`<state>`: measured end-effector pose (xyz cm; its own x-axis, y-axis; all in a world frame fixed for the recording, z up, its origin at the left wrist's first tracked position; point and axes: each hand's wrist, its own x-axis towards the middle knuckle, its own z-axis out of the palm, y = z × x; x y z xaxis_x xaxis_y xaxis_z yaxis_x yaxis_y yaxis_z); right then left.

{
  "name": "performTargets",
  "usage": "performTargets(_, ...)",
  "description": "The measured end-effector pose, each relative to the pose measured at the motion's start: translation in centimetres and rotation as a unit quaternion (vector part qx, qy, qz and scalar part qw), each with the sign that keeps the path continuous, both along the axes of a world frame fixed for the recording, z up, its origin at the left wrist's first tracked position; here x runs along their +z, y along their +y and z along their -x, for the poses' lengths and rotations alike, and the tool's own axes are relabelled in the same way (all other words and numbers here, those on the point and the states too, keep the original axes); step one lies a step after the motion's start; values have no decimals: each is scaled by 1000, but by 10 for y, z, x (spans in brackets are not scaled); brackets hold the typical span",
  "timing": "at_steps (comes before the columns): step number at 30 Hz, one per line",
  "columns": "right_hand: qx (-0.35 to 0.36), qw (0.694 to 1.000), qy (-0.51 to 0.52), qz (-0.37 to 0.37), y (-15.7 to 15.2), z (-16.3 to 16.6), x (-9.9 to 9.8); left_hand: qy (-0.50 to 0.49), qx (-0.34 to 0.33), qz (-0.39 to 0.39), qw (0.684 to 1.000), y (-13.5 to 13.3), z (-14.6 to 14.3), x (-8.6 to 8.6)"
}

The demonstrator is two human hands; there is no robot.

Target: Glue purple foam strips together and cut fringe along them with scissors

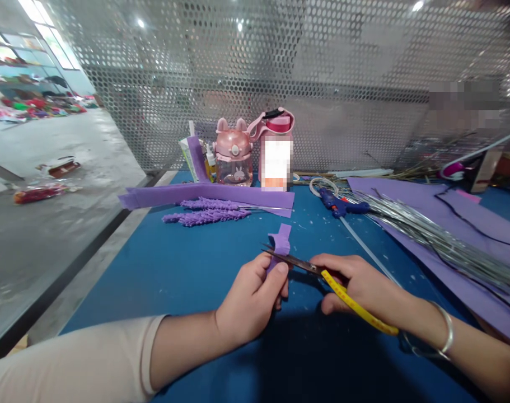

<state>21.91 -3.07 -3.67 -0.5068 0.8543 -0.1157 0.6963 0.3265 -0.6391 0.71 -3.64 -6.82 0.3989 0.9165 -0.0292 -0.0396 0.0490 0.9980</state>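
In my left hand (255, 296) a narrow purple foam strip (281, 242) is pinched between thumb and fingers, its upper end curling away from me. My right hand (355, 282) grips a pair of scissors (300, 263) by the handles. Their dark blades lie across the strip just above my left thumb, pointing left. A yellow tape measure (355, 305) runs from the scissors' handle over my right hand to the wrist. Beyond my hands rest purple lavender-like flower stems (206, 214) and long purple foam strips (208, 194).
A pink bear-eared bottle (234, 154) and a taller pink bottle (277, 126) stand at the back, before a perforated metal panel (196, 67). To the right are a blue glue gun (336, 202), a bundle of silvery wires (431, 235) and purple foam sheets (443, 204) on the blue table (166, 285).
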Motion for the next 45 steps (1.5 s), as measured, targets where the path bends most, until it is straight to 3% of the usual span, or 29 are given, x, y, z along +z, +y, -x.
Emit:
performTargets(13, 51, 995, -69, 51, 13, 3, 27, -10, 60, -17, 998, 1, 0, 4)
performTargets(19, 85, 996, -19, 35, 16, 11, 21, -12, 66, -41, 997, 2, 1, 6)
performTargets(27, 33, 999, 16, -5, 9, 11, 10, 13, 65, -66, 996, 3, 2, 4)
performTargets(33, 40, 996, 52, -53, 7, 18, 4, 52, 49, -104, 992, 2, 3, 6)
performTargets(45, 41, 994, 81, -62, 10, 18, 1, 58, 26, -120, 991, 1, 5, 7)
